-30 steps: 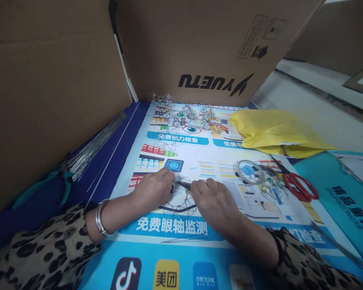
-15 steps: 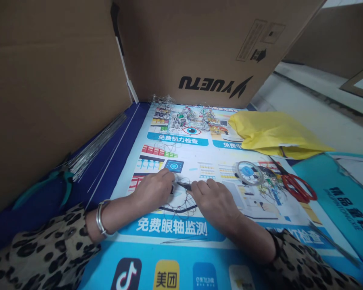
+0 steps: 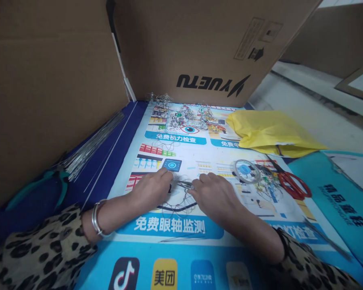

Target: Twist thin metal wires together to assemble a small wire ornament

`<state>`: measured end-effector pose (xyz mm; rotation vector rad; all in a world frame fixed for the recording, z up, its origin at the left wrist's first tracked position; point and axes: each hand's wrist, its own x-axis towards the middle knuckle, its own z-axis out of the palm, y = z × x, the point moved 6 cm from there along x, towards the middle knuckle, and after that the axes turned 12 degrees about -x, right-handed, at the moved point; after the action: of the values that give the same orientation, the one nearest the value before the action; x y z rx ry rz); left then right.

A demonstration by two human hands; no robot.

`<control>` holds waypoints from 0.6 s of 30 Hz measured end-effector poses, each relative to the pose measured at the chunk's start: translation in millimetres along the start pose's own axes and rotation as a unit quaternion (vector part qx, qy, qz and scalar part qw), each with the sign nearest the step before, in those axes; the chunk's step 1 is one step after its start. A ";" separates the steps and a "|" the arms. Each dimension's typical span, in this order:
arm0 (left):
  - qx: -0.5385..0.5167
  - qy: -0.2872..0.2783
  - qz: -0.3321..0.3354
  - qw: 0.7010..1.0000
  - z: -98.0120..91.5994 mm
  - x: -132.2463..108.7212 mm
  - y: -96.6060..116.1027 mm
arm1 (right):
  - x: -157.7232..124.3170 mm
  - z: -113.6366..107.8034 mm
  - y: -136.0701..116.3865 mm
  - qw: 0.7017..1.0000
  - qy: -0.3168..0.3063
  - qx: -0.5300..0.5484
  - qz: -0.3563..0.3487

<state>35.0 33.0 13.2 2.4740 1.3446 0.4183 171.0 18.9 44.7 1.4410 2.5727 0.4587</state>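
My left hand (image 3: 155, 186) is closed in a pinch at the edge of a loose tangle of thin wire (image 3: 184, 200). From the closed fingers of my right hand (image 3: 214, 197) a pair of metal tweezers (image 3: 186, 185) points left, its tips close to my left fingertips. The wire forms thin loops below and between both hands, over the printed sheet. What lies inside my fingers is partly hidden.
Red-handled scissors (image 3: 294, 186) and a clear roll of tape (image 3: 246, 172) lie right, by coloured wire scraps (image 3: 268, 185). Behind are more wire tangles (image 3: 196, 114) and a yellow bag (image 3: 272, 131). Teal-handled pliers (image 3: 62, 191) and straight wires (image 3: 90, 145) lie left. Cardboard (image 3: 181, 48) stands behind.
The tweezers in my right hand have turned, from a dark narrow tip to two silvery prongs. My right hand has rolled slightly; my left hand stays at the wire. The view shifts a little.
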 end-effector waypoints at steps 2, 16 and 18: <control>0.007 -0.001 0.001 1.000 0.6 -0.2 -0.1 | 1.2 -1.3 -2.0 1.000 -0.001 -0.004 0.005; 0.033 -0.023 -0.010 0.999 0.9 0.0 0.0 | 2.4 0.1 -4.2 1.000 0.007 -0.001 -0.003; 0.031 -0.015 -0.020 0.999 -0.5 0.3 -0.3 | -0.6 2.7 -5.4 1.000 0.024 -0.004 -0.001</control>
<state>34.7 33.5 13.5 2.4871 1.4131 0.3339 167.7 16.2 40.3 1.4422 2.6052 0.5089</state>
